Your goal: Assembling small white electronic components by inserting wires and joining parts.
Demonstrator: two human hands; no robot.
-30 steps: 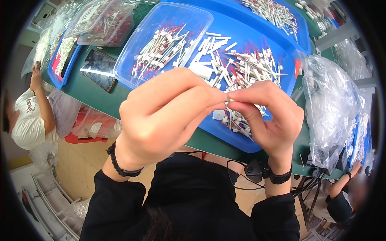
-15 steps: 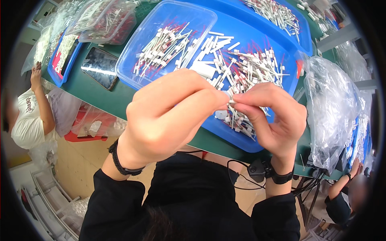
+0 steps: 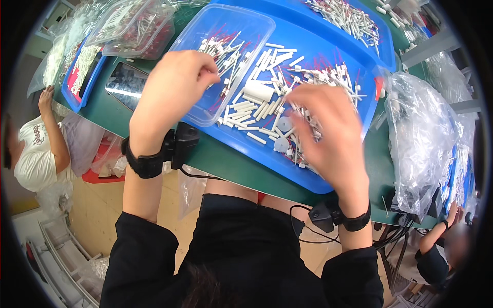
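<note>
My left hand (image 3: 179, 84) is over the clear plastic box (image 3: 205, 117), its fingers curled and pinched together. Whatever is at its fingertips is too small to make out. Inside that box lie thin white sticks with red wires and small white ends (image 3: 228, 54). Slightly blurred, my right hand (image 3: 331, 136) hovers above the blue tray (image 3: 226, 134), thumb and fingers apart. Beneath it spreads a pile of similar white wired pieces (image 3: 339, 77). Loose short white tubes (image 3: 241, 114), a thicker white roll (image 3: 258, 91) and two pale round discs (image 3: 281, 144) lie nearby.
A phone (image 3: 126, 84) rests on the green table (image 3: 267, 179) left of the clear box. Stacked clear boxes (image 3: 138, 31) stand behind it. Another blue tray (image 3: 387, 49) is at the back. Clear plastic bags (image 3: 421, 138) fill the right side. Other people sit at both sides.
My hands, earlier pinched together over the tray around a small white piece, have separated. The left has moved left over the clear box; the right has dropped toward the pile with fingers spread.
</note>
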